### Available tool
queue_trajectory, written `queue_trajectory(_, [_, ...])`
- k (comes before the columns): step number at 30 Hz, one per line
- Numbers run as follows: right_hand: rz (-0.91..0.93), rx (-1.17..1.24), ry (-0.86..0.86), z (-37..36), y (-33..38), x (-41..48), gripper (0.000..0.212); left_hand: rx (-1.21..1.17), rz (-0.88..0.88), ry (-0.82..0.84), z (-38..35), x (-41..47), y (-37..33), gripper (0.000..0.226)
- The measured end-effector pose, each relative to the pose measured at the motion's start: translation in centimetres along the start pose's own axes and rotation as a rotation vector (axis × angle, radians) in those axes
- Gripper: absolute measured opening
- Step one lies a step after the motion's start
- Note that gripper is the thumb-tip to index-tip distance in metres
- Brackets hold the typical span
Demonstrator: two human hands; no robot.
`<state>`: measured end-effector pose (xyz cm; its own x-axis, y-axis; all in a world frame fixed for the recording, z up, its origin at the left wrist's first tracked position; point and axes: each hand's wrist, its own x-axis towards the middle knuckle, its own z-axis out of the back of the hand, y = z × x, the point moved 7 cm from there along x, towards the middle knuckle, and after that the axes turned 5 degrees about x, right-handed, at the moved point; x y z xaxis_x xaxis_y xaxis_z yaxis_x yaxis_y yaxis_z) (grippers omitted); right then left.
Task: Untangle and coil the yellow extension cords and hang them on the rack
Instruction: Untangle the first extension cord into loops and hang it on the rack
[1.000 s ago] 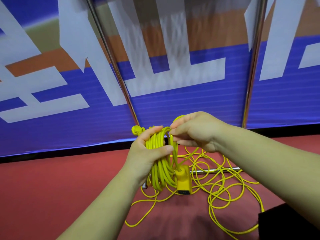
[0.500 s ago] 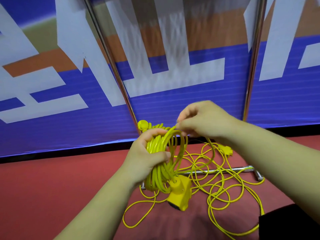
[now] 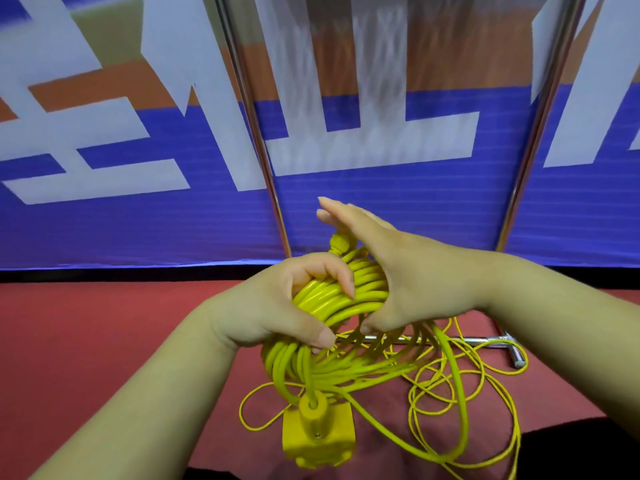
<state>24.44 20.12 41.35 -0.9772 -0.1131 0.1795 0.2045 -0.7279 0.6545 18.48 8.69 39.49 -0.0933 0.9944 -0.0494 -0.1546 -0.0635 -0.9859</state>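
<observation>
Closest to the camera, at six o'clock, a yellow socket block (image 3: 318, 434) dangles below the coil (image 3: 332, 301), hanging from a thick strand that enters its top. Just above it, the left hand (image 3: 277, 306) grips the bundle of turns, fingers curled over the top and thumb closing underneath. The right hand (image 3: 405, 271) lies against the bundle from the three o'clock side. Its fingers (image 3: 332, 206) are straight and point toward eleven o'clock, and its palm is flat on the turns. Its thumb sits under the coil, and I cannot tell whether it traps a strand there. A round plug (image 3: 341, 242) pokes up at the coil's far end.

The coil's long axis runs roughly from twelve to six o'clock, plug to socket block. The free strand leaves its lower side and sweeps away toward five o'clock. It joins the loose cord (image 3: 450, 386), which sprawls in tangled loops on the red floor (image 3: 86, 341) at four o'clock. That slack lies on the right hand's side, and the left hand is taken up with the coil. The next turn therefore looks like the right hand's job: reach down toward four o'clock and bring the cord back across the bundle.

Beyond the tangle is the rack's base bar (image 3: 485, 340), crossed by the loops. Its two uprights (image 3: 263, 150) rise at eleven and one o'clock before a blue banner (image 3: 138, 230).
</observation>
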Motion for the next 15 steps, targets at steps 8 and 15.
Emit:
queue_trajectory(8, [0.034,0.131,-0.021,-0.3,1.1,0.1,0.117,-0.025,-0.017,0.101,-0.4,-0.6,-1.4,0.045])
queue_trajectory(15, [-0.034,0.247,-0.056,-0.4,1.2,-0.3,0.089,-0.040,-0.011,0.101,0.2,-1.3,-2.1,0.047])
